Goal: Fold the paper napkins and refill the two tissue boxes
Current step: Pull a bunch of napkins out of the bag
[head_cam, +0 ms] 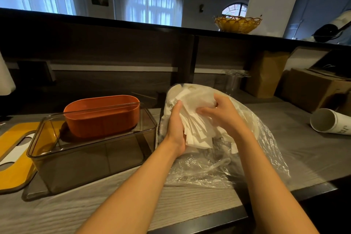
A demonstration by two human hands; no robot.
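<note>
Napkins (pixel 193 125), white, are sitting as a fanned stack at the mouth of a clear plastic bag (pixel 252 150), which is lying on the wooden counter (pixel 190 201) just right of the smoky clear box (pixel 91 156). More white paper is showing through the bag behind the stack.

Left hand (pixel 175 129) is gripping the stack from its left side, thumb up along the near face and palm wrapping the edge; the other fingers are hidden behind the paper. Right hand (pixel 222 114) is resting on top of the stack from the right, fingers curling onto the upper sheets. Whether it is pinching a sheet or only pressing cannot be told. Both forearms are reaching in from the near edge of the counter.

Smoky clear box is standing lidless. An orange oval box (pixel 102 116) is showing just behind it, seen partly through its walls, also lidless. Left of the clear box, a yellow lid (pixel 15 157) with a slot is lying flat on the counter.

Well right of the bag, a white paper cup (pixel 330 121) is lying on its side, with cardboard boxes (pixel 311 89) behind it. A woven yellow basket (pixel 237 23) is sitting on the dark ledge above the bag.
</note>
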